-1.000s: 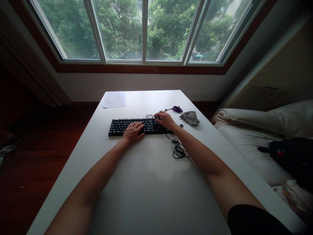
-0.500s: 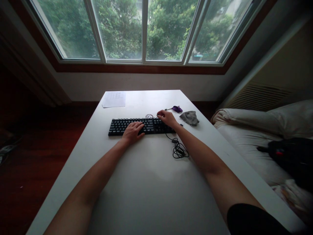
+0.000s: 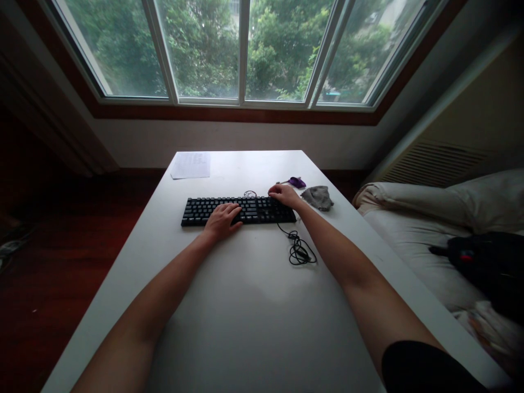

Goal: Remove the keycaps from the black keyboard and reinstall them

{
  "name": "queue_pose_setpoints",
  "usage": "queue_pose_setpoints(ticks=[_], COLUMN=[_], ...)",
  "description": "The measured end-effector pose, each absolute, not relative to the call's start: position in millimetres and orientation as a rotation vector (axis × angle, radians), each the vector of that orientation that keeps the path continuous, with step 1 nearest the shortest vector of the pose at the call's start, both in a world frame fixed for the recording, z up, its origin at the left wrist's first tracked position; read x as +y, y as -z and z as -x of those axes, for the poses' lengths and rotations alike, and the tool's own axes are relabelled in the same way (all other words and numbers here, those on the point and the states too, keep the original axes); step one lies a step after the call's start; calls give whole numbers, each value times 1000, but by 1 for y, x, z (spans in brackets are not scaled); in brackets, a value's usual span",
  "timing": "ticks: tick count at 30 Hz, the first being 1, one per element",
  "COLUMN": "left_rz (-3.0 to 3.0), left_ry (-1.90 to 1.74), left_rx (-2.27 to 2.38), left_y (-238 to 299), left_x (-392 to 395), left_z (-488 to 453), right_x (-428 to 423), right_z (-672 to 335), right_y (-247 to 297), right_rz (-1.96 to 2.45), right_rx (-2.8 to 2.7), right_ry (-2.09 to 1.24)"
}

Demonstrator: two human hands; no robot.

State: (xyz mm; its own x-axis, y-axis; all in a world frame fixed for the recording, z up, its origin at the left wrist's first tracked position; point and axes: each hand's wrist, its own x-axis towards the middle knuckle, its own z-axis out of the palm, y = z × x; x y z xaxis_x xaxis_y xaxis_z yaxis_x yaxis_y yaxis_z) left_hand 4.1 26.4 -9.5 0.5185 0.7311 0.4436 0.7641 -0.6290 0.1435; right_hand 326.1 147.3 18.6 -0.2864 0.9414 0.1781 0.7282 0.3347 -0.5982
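A black keyboard (image 3: 262, 214) lies across the white table in front of me. My left hand (image 3: 223, 219) rests flat on its middle keys, fingers stretched over them and thumb at the front edge. At the keyboard's right back part is my right hand (image 3: 284, 195), its fingers drawn together over the upper right keys. What the fingertips pinch, if anything, is too small to make out. In front of the keyboard's right end lies a coiled black cable (image 3: 301, 251). A thin reddish wire (image 3: 250, 193) shows behind the keyboard.
A grey cloth (image 3: 318, 197) and a purple object (image 3: 297, 182) lie right of and beyond my right hand. Paper sheets (image 3: 191, 165) are at the table's (image 3: 245, 305) far left corner. A bed with a black bag (image 3: 487, 262) stands on the right; a window is ahead.
My right hand has shifted slightly to the right along the keyboard's back edge. My left hand and the keyboard have stayed in place.
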Motion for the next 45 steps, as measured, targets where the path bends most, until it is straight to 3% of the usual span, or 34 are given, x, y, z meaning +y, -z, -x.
queue_pose_setpoints(ticks=[20, 34, 45], left_rz=[2673, 2683, 2682], left_ry=[716, 719, 717], left_rx=[-1322, -1326, -1310], left_y=[9, 6, 8], left_x=[26, 24, 26], left_z=[-4, -3, -2], right_x=[144, 144, 149], right_z=[-311, -310, -282], right_y=[-23, -20, -8], right_rz=[1494, 1491, 1960], right_rx=[-2380, -2320, -2104], right_ry=[-284, -411, -212])
